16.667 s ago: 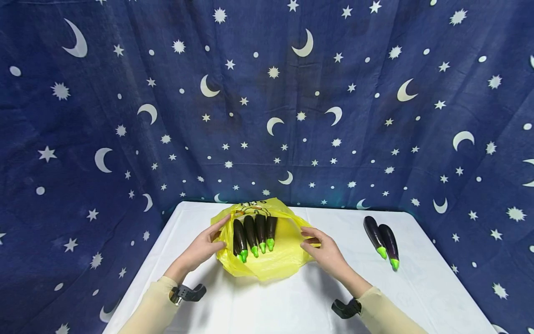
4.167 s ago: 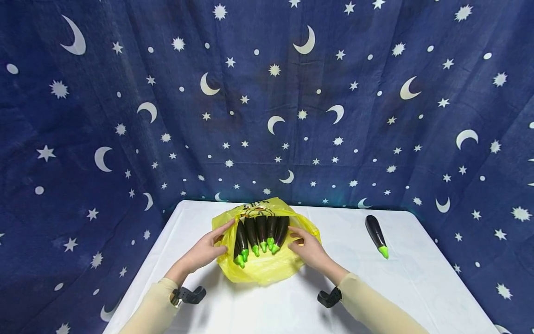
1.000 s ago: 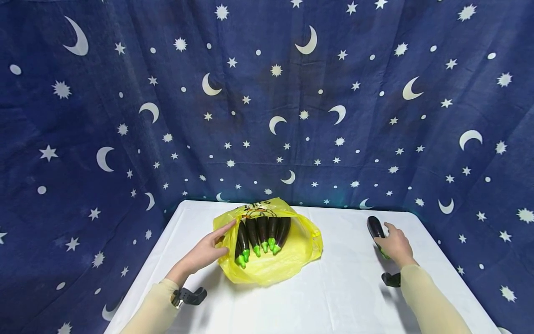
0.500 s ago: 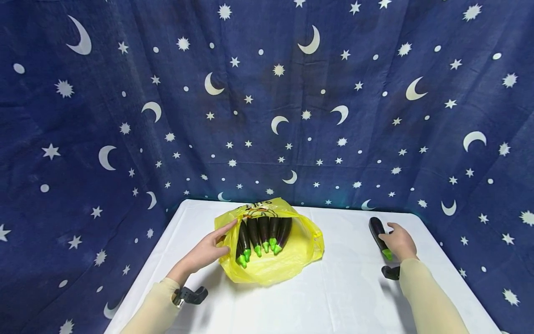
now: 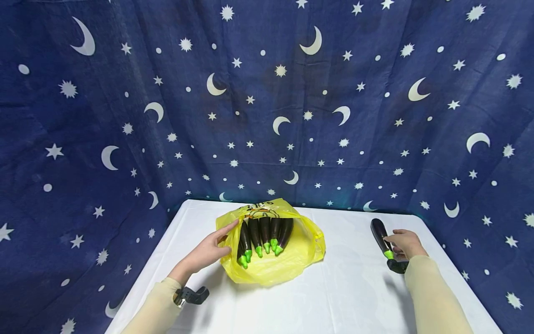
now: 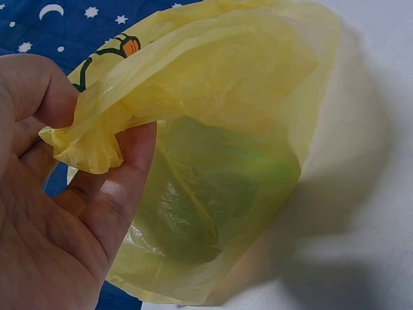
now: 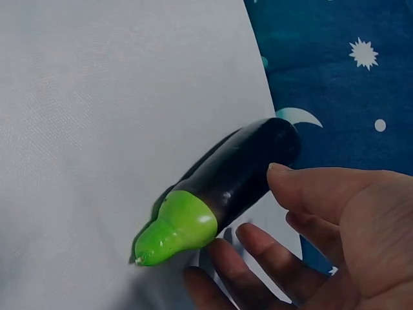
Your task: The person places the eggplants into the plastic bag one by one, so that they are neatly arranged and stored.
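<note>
My left hand point(image 5: 207, 252) pinches the left edge of a yellow plastic bag point(image 5: 294, 266) that lies with its mouth toward me; the left wrist view shows the rim bunched between thumb and fingers. Inside sit several dark eggplants point(image 5: 265, 232) side by side, green stem ends facing me. In the left wrist view they are only dim shapes through the film. A single eggplant point(image 5: 378, 233) lies on the table at the right. My right hand point(image 5: 408, 243) is close along its right side, fingers spread and loosely bent, thumb tip point(image 7: 279, 169) over its dark body; contact is uncertain.
A white cloth covers the table point(image 5: 288, 308). Behind and to both sides hangs a dark blue curtain point(image 5: 267, 102) with moons and stars. Black wrist straps point(image 5: 189, 295) are on both forearms.
One of two eggplants on the right went into the bag earlier. My right hand left the bag for the remaining eggplant, then shifted slightly right and turned. The left hand keeps its hold.
</note>
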Available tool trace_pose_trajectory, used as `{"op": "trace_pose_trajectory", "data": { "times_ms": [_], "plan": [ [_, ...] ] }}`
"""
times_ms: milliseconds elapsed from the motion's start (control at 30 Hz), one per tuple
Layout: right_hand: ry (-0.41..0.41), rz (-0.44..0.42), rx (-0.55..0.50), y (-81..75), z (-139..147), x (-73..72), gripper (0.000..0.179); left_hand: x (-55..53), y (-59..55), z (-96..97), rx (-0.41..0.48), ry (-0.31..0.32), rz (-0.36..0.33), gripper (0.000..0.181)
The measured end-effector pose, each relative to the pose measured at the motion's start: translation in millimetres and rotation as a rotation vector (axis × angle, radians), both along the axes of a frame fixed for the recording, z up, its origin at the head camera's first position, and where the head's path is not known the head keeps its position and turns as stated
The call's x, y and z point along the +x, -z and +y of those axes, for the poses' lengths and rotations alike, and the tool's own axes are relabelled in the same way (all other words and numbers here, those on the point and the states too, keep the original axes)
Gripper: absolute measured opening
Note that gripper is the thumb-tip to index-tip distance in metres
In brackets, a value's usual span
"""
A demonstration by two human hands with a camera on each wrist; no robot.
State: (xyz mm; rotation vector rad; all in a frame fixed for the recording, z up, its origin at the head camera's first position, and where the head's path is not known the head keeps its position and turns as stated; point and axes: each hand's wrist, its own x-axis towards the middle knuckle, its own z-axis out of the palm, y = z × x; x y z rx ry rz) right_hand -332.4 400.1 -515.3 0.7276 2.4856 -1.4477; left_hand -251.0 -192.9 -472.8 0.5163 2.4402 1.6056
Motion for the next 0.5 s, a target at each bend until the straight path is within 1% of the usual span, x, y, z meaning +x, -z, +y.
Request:
{"op": "trace_pose_trajectory", "data": {
  "times_ms": [33,167,200,267,400,500],
  "plan": [
    [0.033,-0.019,-0.015,0.0,0,-0.4,0.075,1.7,-2.6,1.0,-0.002,0.001,-0.004,0.076],
    [0.03,-0.025,-0.025,-4.0,-3,2.0,0.074,8.8,-13.0,4.2,0.004,0.005,-0.009,0.074],
    [0.013,-0.018,-0.032,-5.0,-4,3.3,0.075,10.0,-14.4,4.3,0.008,0.007,-0.008,0.074],
    [-0.024,-0.002,-0.053,-6.6,-4,4.7,0.077,11.2,-15.9,4.6,0.012,0.011,-0.007,0.074],
    [-0.011,-0.005,-0.07,-5.8,-3,3.2,0.075,10.9,-15.3,4.4,0.015,0.013,-0.006,0.074],
    [-0.013,-0.013,-0.06,-3.6,-2,1.1,0.073,10.3,-14.6,4.2,0.017,0.014,-0.008,0.074]
  ]
}}
